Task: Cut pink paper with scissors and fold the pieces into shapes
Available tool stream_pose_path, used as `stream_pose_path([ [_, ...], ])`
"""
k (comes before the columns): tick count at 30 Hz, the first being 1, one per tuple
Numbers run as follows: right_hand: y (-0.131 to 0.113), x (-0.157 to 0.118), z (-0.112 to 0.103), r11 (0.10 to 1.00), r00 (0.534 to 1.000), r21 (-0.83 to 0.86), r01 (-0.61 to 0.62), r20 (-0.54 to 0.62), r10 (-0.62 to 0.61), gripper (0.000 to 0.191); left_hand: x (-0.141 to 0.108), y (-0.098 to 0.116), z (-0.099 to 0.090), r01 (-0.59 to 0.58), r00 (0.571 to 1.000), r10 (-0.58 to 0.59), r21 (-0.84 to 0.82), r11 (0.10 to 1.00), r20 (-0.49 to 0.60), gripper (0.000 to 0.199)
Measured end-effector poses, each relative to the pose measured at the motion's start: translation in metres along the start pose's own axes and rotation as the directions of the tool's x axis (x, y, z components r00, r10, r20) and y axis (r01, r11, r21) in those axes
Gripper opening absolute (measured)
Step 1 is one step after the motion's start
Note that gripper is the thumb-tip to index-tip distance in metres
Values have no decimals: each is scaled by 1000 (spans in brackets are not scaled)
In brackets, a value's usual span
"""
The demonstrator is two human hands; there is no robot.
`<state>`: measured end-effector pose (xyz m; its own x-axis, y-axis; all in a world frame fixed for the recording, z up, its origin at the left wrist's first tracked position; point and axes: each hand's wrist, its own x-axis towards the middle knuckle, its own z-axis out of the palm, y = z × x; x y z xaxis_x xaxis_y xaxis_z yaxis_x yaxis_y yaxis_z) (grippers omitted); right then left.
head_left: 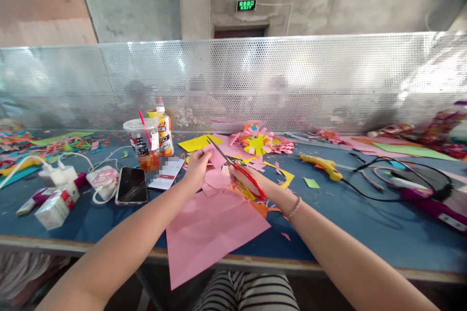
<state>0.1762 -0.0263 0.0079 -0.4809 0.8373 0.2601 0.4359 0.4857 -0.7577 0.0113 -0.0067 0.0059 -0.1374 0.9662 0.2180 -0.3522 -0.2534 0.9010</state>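
from my remote seat i see a large pink sheet (215,233) low in mid-frame; above it my right hand (256,175) grips red scissors (260,191), blades slanting upper left alongside the small pink piece (218,157) my left hand (197,169) pinches; whether they bite it, i can't make out.

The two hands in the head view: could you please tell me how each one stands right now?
Left hand: closed, pinching a small pink paper piece.
Right hand: closed, holding red-handled scissors.
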Motion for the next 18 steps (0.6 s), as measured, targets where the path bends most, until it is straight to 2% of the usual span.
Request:
stream_pose_path([
  [3,-6,-2,-1,995,998,-89,32,50,-28,40,0,1,0,30,1000,-30,-36,999,1,22],
  [5,-8,-4,-1,995,997,-85,49,65,-44,38,0,2,0,44,999,-44,-54,998,0,23],
  [9,-11,-7,2,998,996,51,37,84,-42,36,0,1,-1,52,999,-52,-65,997,-7,23],
  [14,-17,-8,5,954,983,285,-92,178,41,45,0,0,-1,56,998,-54,-66,996,39,20],
  [18,-16,-7,6,923,978,353,-150,192,86,47,-1,0,-1,63,995,-59,-48,997,76,20],
])
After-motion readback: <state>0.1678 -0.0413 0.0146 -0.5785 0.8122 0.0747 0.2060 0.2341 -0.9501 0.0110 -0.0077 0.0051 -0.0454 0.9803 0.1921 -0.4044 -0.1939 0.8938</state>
